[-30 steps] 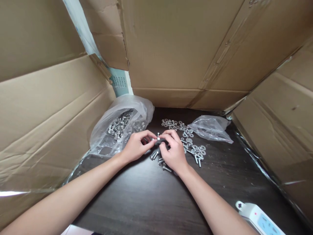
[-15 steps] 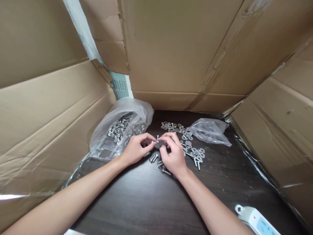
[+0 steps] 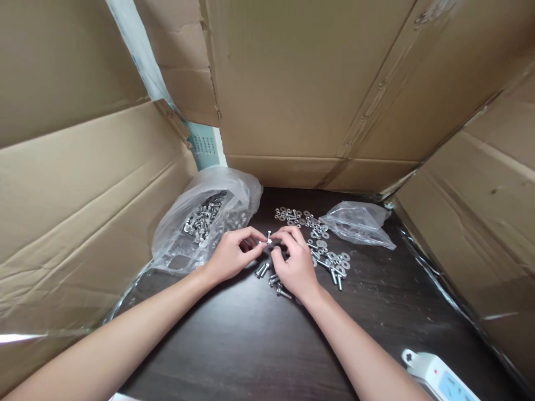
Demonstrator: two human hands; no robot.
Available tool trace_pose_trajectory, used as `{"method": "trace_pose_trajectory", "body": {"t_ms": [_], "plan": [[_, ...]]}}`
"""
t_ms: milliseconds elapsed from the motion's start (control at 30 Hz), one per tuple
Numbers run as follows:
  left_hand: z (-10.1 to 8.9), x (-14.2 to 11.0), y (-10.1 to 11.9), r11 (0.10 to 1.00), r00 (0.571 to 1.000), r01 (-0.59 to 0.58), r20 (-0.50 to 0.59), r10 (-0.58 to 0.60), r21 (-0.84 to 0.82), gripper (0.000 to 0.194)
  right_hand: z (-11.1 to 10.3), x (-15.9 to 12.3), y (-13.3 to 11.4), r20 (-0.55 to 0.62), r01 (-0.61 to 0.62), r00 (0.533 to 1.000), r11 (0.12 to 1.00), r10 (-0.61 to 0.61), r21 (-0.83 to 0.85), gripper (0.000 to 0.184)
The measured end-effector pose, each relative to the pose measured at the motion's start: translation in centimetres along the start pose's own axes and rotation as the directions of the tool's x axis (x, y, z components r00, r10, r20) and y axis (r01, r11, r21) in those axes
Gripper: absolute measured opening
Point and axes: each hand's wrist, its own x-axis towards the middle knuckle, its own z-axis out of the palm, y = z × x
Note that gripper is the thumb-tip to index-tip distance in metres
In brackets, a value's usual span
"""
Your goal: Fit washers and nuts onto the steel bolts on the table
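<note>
Between the fingertips of both hands a small silver bolt (image 3: 269, 235) points upward, with a bright nut or washer low on it, too small to tell which. My left hand (image 3: 234, 253) pinches it from the left with thumb and forefinger. From the right, my right hand (image 3: 296, 264) has its curled fingertips closed at the same bolt, its thumb lower down. Just below the hands, several loose bolts (image 3: 263, 270) lie on the dark table (image 3: 234, 334); the right hand partly covers some. Beyond the right hand spread loose washers (image 3: 345, 257), with nuts and bolts among them.
A clear plastic bag (image 3: 240, 181) full of bolts and other hardware stands open at the left. Another, flatter plastic bag (image 3: 359, 223) lies back right. A white power strip (image 3: 443, 379) sits front right. Cardboard walls (image 3: 317, 83) enclose the left, back and right sides.
The view has shifted slightly. Both hands stay together at the bolt, with only small movements of the right fingers; the loose parts on the table lie as before.
</note>
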Motion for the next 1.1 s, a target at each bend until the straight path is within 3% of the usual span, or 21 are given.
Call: {"method": "trace_pose_trajectory", "body": {"t_ms": [233,633,1100], "plan": [[0.0,0.08,0.13,1.0,1.0,0.018,-0.02,-0.018,0.009,0.014,-0.32,-0.17,-0.42,-0.043,0.103,0.994,0.993,-0.101,0.057,0.024],[-0.01,0.03,0.2,1.0,1.0,-0.001,-0.005,0.001,-0.004,0.014,0.02,0.02,0.07,0.011,0.001,1.0,1.0,-0.001,-0.023,0.015],[0.0,0.05,-0.02,1.0,0.999,-0.007,0.034,0.006,0.013,0.015,-0.06,-0.08,-0.13,0.021,0.039,0.999,0.999,-0.039,-0.004,0.01]]}}
